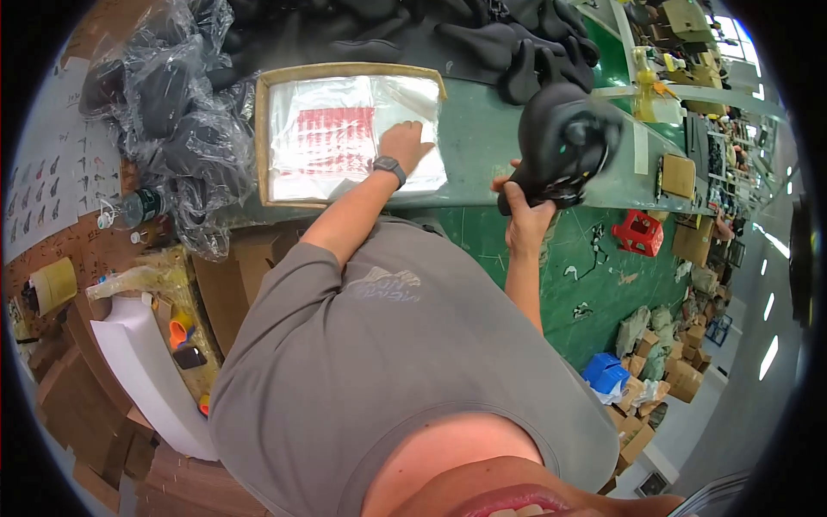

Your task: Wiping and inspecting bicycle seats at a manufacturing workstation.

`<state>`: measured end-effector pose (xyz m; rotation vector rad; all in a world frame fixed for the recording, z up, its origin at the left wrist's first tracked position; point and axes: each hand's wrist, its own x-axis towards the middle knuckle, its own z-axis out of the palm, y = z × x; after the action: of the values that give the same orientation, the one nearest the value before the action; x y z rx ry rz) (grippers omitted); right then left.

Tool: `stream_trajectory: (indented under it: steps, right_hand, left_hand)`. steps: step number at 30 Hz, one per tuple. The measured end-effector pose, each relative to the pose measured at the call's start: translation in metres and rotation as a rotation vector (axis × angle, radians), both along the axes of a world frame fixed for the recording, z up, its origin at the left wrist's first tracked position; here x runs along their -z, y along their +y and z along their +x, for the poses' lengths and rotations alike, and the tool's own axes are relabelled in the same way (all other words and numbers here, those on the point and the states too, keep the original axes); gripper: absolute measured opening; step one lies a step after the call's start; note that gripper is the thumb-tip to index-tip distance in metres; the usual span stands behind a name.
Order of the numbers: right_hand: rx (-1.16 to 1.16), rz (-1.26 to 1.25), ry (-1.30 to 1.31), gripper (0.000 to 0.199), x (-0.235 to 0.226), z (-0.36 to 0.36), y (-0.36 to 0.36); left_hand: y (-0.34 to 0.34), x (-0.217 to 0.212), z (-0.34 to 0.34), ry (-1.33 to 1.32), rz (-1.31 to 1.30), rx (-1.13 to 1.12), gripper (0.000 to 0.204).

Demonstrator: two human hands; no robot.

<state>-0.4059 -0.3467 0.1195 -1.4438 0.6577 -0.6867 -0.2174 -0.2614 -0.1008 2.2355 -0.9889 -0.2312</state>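
My right hand [527, 215] is closed round the narrow nose of a black bicycle saddle [564, 138], holding it up at the bench's front edge. The saddle is blurred, with its underside partly showing. My left hand [405, 146] lies on a stack of clear plastic bags [405, 99] in a shallow cardboard box [263, 138]. Its thumb stands apart from the fingers, whose tips are partly hidden. Red print shows on the bags beside this hand.
Black saddles [482, 43] crowd the back of the green-topped bench [478, 129]. Bagged saddles [172, 112] are heaped at the left, near a plastic bottle [142, 207]. A red stool [639, 233] stands on the green floor at the right, with cardboard boxes [685, 379] farther off.
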Motion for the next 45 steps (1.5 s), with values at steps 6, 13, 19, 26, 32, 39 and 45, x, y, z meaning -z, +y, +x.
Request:
stream_trajectory:
  steps: [6,13,19,26,32,39,45]
  right_hand:
    - [0.000,0.435,0.432,0.024,0.062,-0.074,-0.036]
    - [-0.186,0.212,0.501,0.045,0.127,-0.087,-0.060]
    - [-0.370,0.278,0.359,0.048,0.114,-0.001,-0.055]
    - [-0.497,-0.305,0.433,0.068,0.147,0.037,-0.039]
    - [-0.890,-0.961,0.812,0.093,0.125,0.080,-0.012]
    - [-0.646,0.984,0.531,0.056,0.072,0.110,-0.005]
    - [-0.473,0.014,0.280,0.032,0.046,0.165,0.059]
  left_hand:
    - [0.008,0.009,-0.012,-0.145,-0.145,-0.077,0.019]
    - [0.003,0.021,-0.013,0.012,-0.120,-0.341,0.013]
    - [0.005,0.011,-0.015,-0.139,0.067,-0.277,0.012]
    - [0.060,0.014,-0.002,0.311,-0.211,-0.502,0.029]
    - [0.093,-0.107,0.009,-0.113,-0.576,-0.294,0.017]
    - [0.201,-0.221,-0.001,0.227,-0.774,-0.204,0.010]
    - [0.224,-0.173,0.035,1.302,-0.928,-0.024,0.032]
